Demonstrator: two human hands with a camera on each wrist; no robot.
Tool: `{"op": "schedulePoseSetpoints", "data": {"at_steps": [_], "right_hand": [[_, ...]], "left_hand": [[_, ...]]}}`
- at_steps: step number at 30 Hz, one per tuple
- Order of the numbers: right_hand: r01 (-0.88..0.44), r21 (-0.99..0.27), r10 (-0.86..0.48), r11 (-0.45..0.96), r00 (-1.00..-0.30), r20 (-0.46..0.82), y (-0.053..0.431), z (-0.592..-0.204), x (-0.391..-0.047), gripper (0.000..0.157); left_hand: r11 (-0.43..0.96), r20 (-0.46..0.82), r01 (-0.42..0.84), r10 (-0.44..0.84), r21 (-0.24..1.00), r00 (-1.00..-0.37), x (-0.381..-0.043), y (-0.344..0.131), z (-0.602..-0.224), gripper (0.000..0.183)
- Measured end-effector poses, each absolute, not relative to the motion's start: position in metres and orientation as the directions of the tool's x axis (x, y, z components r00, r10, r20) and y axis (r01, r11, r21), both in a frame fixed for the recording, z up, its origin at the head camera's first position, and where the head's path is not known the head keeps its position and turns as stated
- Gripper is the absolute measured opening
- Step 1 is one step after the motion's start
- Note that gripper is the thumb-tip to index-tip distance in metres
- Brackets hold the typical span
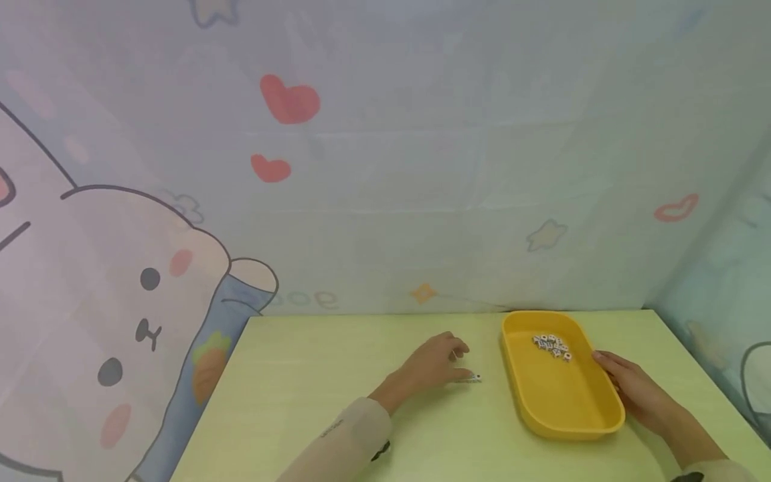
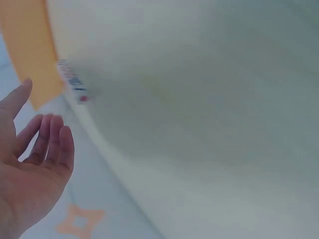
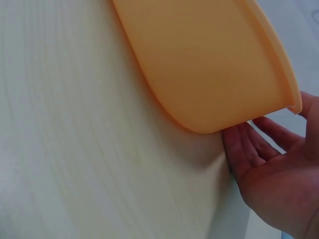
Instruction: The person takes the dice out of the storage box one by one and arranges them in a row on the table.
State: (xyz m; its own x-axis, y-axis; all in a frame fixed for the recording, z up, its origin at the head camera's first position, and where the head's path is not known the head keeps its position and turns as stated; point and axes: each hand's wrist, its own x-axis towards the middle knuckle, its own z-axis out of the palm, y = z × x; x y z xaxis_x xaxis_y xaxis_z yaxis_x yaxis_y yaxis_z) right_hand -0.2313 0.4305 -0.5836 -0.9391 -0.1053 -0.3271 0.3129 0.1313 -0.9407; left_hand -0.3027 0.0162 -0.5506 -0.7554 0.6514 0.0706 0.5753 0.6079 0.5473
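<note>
A yellow tray (image 1: 557, 398) lies on the right of the table, with a cluster of small white dice (image 1: 551, 345) toward its far end. My right hand (image 1: 641, 391) grips the tray's right side, thumb at the rim and fingers against the underside in the right wrist view. Left of the tray, my left hand (image 1: 430, 361) hovers over the table, its fingers loosely bent and thumb apart. Just beyond the thumb sits a short row of white dice (image 2: 73, 83) with dark and red pips. In the left wrist view, a gap separates the hand from that row.
The light yellow-green table (image 1: 301, 375) ends at the back against a printed cloth (image 1: 385, 201) with hearts and a large rabbit. Another cloth side (image 1: 741, 268) hangs along the right edge.
</note>
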Motion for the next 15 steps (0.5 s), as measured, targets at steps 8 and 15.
{"op": "schedulePoseSetpoints", "data": {"at_steps": [8, 15], "right_hand": [[0.286, -0.910, -0.069, 0.301, -0.945, -0.319, 0.433, -0.572, -0.246, 0.087], [0.258, -0.927, -0.049, 0.273, -0.958, -0.282, 0.432, -0.575, -0.252, 0.084]], "left_hand": [[0.602, 0.117, 0.612, 0.657, 0.513, -0.744, -0.301, 0.051, -0.524, 0.059], [0.582, 0.115, 0.668, 0.708, 0.464, -0.697, -0.306, 0.091, -0.510, 0.062]]}}
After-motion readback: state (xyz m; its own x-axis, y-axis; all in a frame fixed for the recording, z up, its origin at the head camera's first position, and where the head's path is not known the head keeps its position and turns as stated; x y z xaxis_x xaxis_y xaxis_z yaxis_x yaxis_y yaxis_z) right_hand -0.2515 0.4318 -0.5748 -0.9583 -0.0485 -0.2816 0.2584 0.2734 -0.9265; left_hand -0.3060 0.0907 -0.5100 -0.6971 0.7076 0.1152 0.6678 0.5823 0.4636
